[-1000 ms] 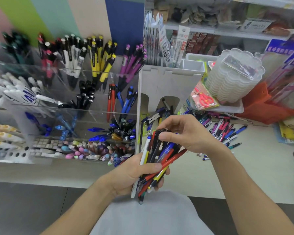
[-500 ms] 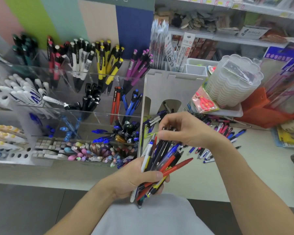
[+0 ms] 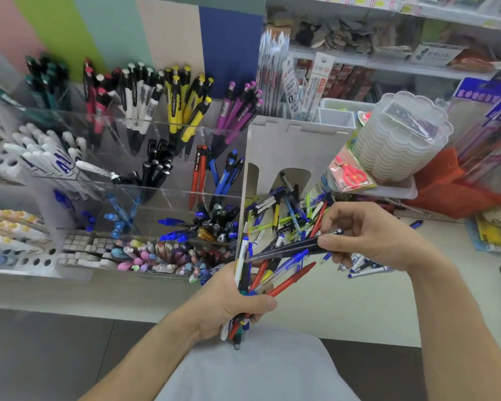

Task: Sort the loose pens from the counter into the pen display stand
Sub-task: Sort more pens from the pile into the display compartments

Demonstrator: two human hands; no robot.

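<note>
The bundle of mixed pens (image 3: 258,280) sits fanned out in the left hand (image 3: 232,305), whose fingers and thumb wrap tight round the lower ends, red, blue, black and white barrels splaying up and to the right. Across the top of that fan lie a couple of dark pens (image 3: 289,246), pinched at their right-hand end between the thumb and curled fingers of the right hand (image 3: 368,238), lying almost level with their far tips touching the bundle. So this reads as the picking-out step: a matching few are being separated from the handful, nothing dropped into a slot yet. Just behind and below the right hand, the loose pile of pens (image 3: 287,215) is spread on the counter (image 3: 344,308), with a few strays (image 3: 365,269) under the wrist. To the left of both hands stands the pen display stand (image 3: 162,180), clear compartments already holding black pens (image 3: 156,166), red and blue ones (image 3: 214,175), and yellow (image 3: 182,105) and purple (image 3: 237,111) rows higher up. The next move, as I judge it, calls for drawing the dark pair clear of the fan without dragging neighbours along, then carrying it leftward to the compartment of like pens; which one matches is hard to tell from here, as the barrels are blurred.
</note>
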